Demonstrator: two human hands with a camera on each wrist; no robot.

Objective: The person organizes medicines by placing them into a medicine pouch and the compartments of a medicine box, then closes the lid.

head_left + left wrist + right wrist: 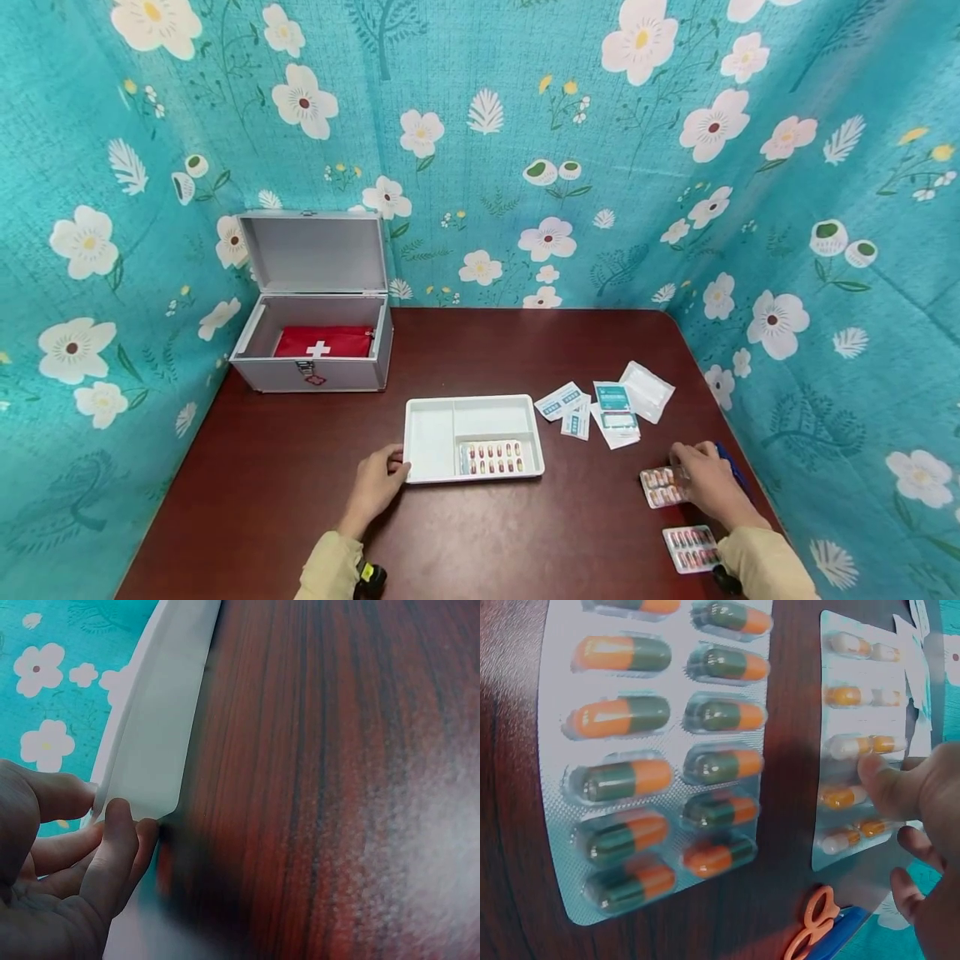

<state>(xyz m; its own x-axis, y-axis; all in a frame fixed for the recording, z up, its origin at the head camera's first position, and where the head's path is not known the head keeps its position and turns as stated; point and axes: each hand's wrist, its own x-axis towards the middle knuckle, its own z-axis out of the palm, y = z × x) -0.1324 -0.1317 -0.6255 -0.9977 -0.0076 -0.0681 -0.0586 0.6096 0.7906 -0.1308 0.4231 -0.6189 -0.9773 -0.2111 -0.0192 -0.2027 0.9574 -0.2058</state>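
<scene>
My left hand (377, 482) holds the left edge of a white compartment tray (431, 446) near its front corner. In the left wrist view, the thumb is at the rim and the fingers (112, 851) lie against the tray's side. A blister pack of red and yellow capsules (491, 457) lies in the tray's front right compartment. At the right, my right hand (705, 477) pinches a blister pack of orange and white capsules (845, 745), thumb on its face; part of the pack is hidden behind the hand. Nearer me lies a blister pack of green and orange capsules (622, 780).
Orange-handled scissors (814, 922) and a blue object (731, 468) lie beyond the right hand. Small packets (564, 402), a teal-and-white packet (615, 408) and a white packet (647, 390) lie right of the tray. An open metal case (315, 377) holds a red pouch (330, 342).
</scene>
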